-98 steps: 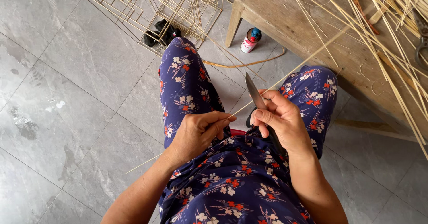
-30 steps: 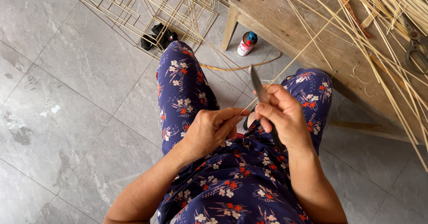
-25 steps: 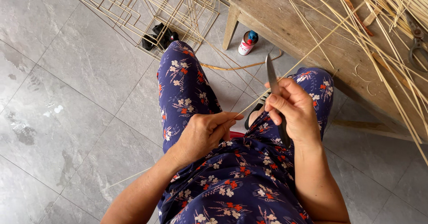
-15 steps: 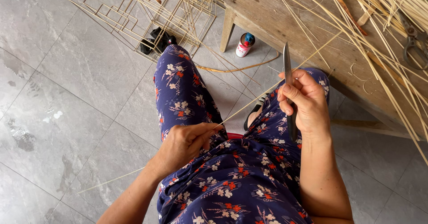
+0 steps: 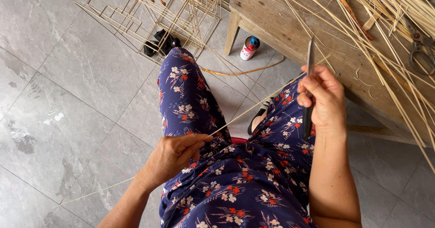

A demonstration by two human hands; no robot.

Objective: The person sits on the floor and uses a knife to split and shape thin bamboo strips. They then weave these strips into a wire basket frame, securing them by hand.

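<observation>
Below frame centre, the left hand (image 5: 174,155) pinches one end of a thin bamboo strip (image 5: 253,109) running diagonally toward upper right; right hand (image 5: 319,99), right of centre, clenches a knife (image 5: 309,89), blade upright, before the wooden bench (image 5: 290,24).

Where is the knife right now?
In the head view the knife is at right, upright in the person's right hand, blade up beside the wooden bench, its edge against the thin cane strip pinched by the left hand.
</observation>
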